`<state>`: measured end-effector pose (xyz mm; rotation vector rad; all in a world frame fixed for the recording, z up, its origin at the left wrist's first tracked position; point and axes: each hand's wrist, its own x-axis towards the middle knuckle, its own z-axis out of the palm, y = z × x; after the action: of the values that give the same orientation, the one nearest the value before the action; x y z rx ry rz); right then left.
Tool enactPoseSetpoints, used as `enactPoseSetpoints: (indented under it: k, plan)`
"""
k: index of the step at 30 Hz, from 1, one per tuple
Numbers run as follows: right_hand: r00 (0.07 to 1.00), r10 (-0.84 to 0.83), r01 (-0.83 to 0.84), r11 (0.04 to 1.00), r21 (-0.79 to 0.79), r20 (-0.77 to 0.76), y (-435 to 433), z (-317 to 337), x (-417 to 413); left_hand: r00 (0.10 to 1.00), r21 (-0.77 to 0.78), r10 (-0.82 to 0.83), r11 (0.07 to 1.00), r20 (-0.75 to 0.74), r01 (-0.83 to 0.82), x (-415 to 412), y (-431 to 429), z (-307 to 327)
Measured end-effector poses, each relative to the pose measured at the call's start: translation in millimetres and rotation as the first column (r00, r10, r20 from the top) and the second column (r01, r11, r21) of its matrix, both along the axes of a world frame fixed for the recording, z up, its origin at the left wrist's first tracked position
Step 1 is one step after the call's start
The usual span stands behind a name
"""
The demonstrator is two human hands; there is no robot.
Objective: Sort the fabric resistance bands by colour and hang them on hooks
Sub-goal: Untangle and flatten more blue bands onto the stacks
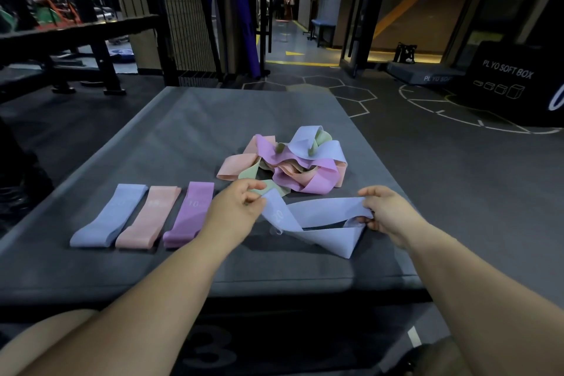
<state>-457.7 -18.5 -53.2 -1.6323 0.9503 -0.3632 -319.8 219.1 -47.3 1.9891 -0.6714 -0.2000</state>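
A light blue band (320, 223), marked "20", is held stretched between both hands above the near-right part of the grey mat (183, 131). One end of this band is pinched between the curled thumb and fingers of the left hand (235, 207), which is positioned over the near centre of the mat. The other end is gripped by the right hand (387, 210), its fingers curled round the fabric edge, toward the mat's near-right side. The band is twisted along its length, and its lower fold hangs down toward the mat surface; whether that fold touches the mat cannot be told. Three bands are laid flat, side by side, on the near-left part of the mat: a flat blue band (106, 217) farthest toward the mat's left edge, a peach band (149, 217) just beside it, and a purple band (189, 214) marked "10" nearest the mat's centre. The purple band is partly covered by the left forearm. A tangled pile of bands (293, 162) in peach, pink, green and blue is located on the mat right of centre, on the far side of the held band. A black box (515, 82) lettered "PLYO SOFT BOX" is seen on the floor beyond the mat's far-right corner.
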Motion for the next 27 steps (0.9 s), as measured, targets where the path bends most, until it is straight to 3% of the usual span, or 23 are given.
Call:
enactPoseSetpoints:
  k: [9,21,27]
  plan:
    - [0.976,-0.192,0.178,0.975,0.132,0.103,-9,8,-5,0.973,-0.242,0.043,0.965,-0.225,-0.098,6,4,5]
    - [0.976,-0.195,0.173,0.964,0.204,0.097,-12,7,-8,0.862,-0.205,0.059,0.961,-0.504,-0.186,11,2,-2]
    - [0.965,-0.223,0.192,0.958,0.213,0.134,-18,3,-9,0.853,-0.229,0.031,0.957,-0.522,-0.175,11,4,-2]
